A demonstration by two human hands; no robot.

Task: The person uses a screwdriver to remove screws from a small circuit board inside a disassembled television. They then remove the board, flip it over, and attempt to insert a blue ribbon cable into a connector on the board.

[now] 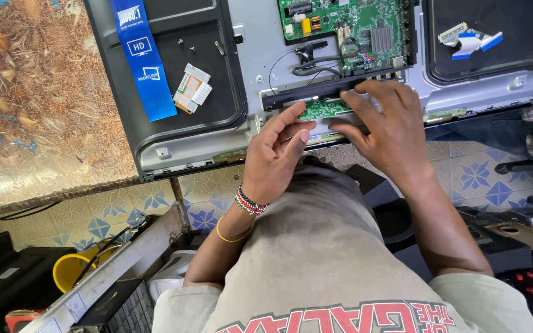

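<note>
Head view looks down on a flat-panel television lying face down on a table with a brown patterned cover, its rear cover removed.

Left hand: fingers curled together, thumb and forefinger meeting near the lower edge of the television chassis, just beside a narrow green circuit strip. Whether the fingertips pinch anything cannot be told. The wrist carries a beaded bracelet and a yellow band.

Right hand: fingers spread apart and laid flat, fingertips pressing on the circuit strip and on the pale metal edge just below it. No object is clamped in this hand.

The circuit strip sits along the lower edge of the chassis, below a black bar that crosses the middle of the panel. Above the bar lies the large green main board, with black cables looping beside it.

Adjacent items:
- a blue ribbon-shaped label lies across the left black section of the back;
- a small white-and-orange sticker lies near it;
- a white and blue flat cable rests in the right recess;
- a yellow container stands on the blue-patterned tiled floor at lower left.

The person wears a grey printed shirt.
</note>
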